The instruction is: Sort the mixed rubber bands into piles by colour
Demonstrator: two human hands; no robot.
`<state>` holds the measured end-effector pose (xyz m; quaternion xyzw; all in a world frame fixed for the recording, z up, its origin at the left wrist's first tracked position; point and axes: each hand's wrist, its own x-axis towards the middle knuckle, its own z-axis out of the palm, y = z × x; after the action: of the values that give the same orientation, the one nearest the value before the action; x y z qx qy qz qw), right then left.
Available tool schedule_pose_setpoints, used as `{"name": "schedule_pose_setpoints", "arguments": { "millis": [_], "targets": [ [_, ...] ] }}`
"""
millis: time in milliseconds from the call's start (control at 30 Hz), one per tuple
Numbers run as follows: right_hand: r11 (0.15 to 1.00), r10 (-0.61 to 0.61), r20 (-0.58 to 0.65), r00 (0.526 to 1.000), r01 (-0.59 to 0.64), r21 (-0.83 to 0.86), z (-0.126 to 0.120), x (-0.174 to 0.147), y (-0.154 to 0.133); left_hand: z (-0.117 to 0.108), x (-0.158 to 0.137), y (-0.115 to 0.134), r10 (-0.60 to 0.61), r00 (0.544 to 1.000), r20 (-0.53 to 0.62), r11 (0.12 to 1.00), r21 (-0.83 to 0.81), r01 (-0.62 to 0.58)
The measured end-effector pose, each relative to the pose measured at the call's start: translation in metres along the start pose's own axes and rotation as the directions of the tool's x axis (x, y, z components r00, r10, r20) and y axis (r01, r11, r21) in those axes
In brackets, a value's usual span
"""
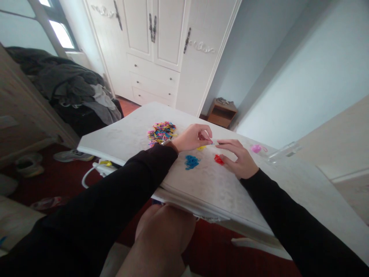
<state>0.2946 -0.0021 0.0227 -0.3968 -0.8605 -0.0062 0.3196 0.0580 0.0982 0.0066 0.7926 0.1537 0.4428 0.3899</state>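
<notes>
My left hand (194,137) reaches over the table with thumb and forefinger pinched together; what they hold, if anything, is too small to make out. Facing it, my right hand (238,156) has its fingers stretched out and its thumb apart, the fingertips close to the left ones. Beside the right thumb lies a small red pile of rubber bands (218,159). A blue pile of rubber bands (191,162) is nearer to me, and a yellow pile (201,147) shows partly under my left hand. Behind my left wrist spreads a large heap of mixed-colour bands (162,132).
On the right of the white table (201,188) are a pink item (256,148) with a loop and a clear container (284,152) lying on its side. A white wardrobe (161,50) stands beyond. Clothes (66,80) are piled at the left.
</notes>
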Motion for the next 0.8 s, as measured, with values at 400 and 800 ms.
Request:
{"name": "schedule_pose_setpoints", "arguments": {
  "millis": [400,800],
  "targets": [
    [0.997,-0.05,0.068,0.996,0.054,-0.062,0.003,0.0,-0.008,0.001,0.0,0.002,-0.037,0.999,0.024,0.996,-0.077,0.038],
    [0.98,-0.186,0.06,0.981,0.18,0.088,0.001,0.004,-0.035,0.0,0.003,0.0,-0.025,0.997,-0.079,0.984,-0.179,0.01]
  ]
}}
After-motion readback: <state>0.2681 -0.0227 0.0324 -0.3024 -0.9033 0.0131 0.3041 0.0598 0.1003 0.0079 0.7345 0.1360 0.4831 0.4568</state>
